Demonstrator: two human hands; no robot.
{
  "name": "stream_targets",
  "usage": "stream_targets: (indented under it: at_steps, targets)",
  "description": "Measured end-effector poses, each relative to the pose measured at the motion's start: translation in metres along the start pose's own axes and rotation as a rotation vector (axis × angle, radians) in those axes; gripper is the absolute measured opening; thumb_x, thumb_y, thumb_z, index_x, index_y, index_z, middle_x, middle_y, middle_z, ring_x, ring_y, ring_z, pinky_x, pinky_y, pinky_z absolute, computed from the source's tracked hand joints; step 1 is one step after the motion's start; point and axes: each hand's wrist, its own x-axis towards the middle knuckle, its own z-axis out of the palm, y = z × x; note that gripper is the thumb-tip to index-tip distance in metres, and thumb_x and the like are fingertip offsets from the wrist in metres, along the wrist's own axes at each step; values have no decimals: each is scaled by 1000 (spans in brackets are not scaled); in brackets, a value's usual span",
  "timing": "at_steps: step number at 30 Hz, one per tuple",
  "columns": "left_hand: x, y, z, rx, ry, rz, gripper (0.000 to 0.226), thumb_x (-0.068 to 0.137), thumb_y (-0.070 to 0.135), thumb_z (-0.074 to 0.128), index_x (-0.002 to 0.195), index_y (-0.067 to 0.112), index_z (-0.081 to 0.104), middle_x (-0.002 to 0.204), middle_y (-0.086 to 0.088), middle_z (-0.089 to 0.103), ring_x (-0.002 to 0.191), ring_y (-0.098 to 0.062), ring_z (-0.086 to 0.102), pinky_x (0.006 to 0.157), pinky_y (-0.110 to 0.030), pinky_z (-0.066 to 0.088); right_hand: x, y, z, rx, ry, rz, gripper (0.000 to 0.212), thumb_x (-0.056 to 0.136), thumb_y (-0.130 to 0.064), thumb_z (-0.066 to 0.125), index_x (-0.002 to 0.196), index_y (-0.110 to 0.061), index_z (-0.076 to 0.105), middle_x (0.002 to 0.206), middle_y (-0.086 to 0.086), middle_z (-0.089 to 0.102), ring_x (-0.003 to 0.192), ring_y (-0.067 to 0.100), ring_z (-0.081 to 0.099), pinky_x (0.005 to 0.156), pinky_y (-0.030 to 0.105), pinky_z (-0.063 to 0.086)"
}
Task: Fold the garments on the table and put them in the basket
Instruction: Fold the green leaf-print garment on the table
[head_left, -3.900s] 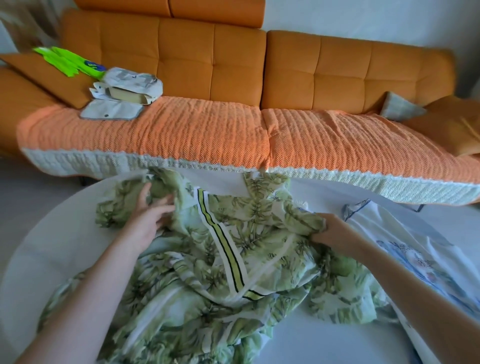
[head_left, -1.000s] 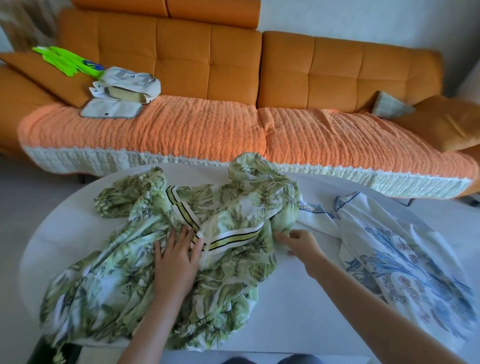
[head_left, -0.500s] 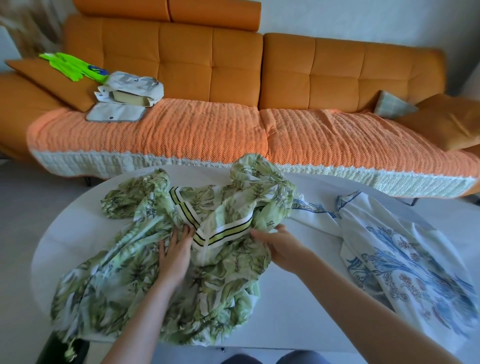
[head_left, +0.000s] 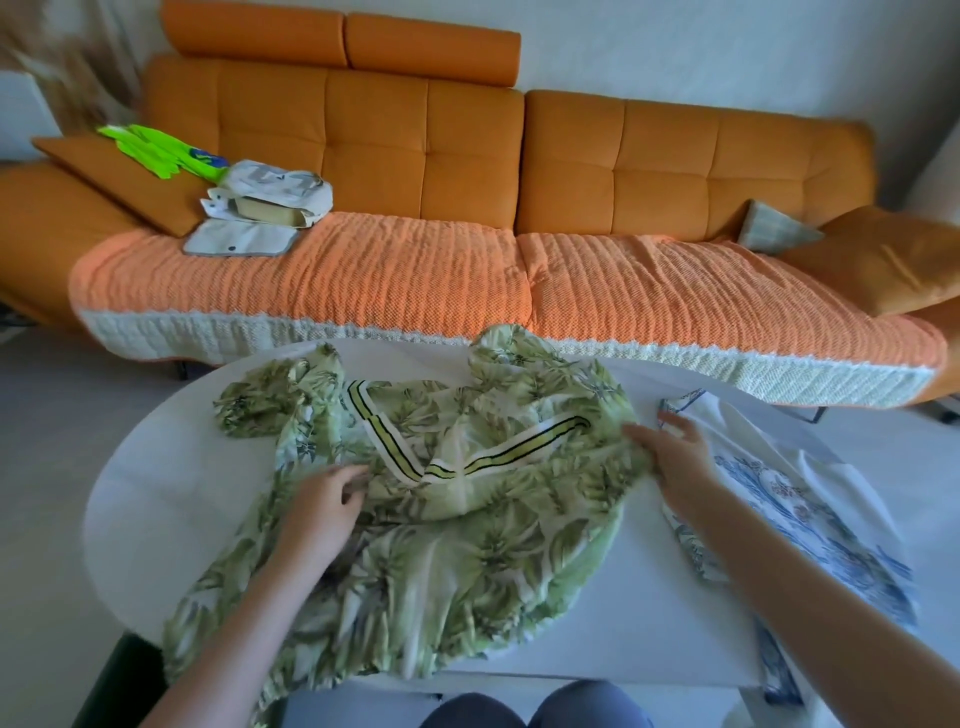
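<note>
A green leaf-print garment with a yellow and black striped band lies spread and rumpled across the white table. My left hand rests on its left middle, fingers curled into the cloth near the band. My right hand pinches the garment's right edge, fingers partly spread. A white garment with blue print lies on the table's right side, just beyond my right hand. No basket is in view.
An orange sofa with a knitted orange throw stands just behind the table. Bags and a neon green item lie on its left seat, cushions on its right. My knees show under the table's near edge.
Both hands have pulled outward, the left to the left and the right to the right, stretching the green garment flatter and wider. The striped band now lies more open.
</note>
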Motion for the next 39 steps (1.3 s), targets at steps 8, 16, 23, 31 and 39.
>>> stream_targets:
  at_steps: [8,16,23,31,39]
  targets:
    - [-22,-17,-13,144,-9,-155,66,91,34,55,147,16,25,156,-11,15,138,-28,30,109,-42,35,-12,34,-16,-373,-297,222,30,84,-15,65,103,8,60,104,20,66,79,26,67,59,27,58]
    - [-31,-30,-10,335,-343,-340,72,92,61,21,150,24,-1,156,-12,-18,144,-31,-11,117,-49,4,-28,43,10,-301,-526,214,49,66,-15,77,109,5,61,102,19,70,92,31,68,81,41,56]
    - [-24,-11,-33,552,-348,-497,72,92,65,15,117,14,59,79,-3,56,69,-16,58,59,-26,44,-14,-10,-31,-731,-518,308,73,59,-48,81,103,7,64,100,22,69,92,36,68,88,45,53]
    - [3,11,-37,512,68,-135,28,99,25,37,117,13,56,106,-5,58,88,-20,58,63,-28,42,-6,-7,-39,-1380,-287,-72,82,73,-74,38,94,1,65,78,11,65,62,19,67,47,19,49]
    - [50,18,16,477,-140,197,50,101,36,29,149,24,22,156,-1,20,144,-19,18,117,-45,16,22,10,-13,-808,-361,43,60,71,-63,64,100,-11,65,49,2,40,40,14,32,51,26,38]
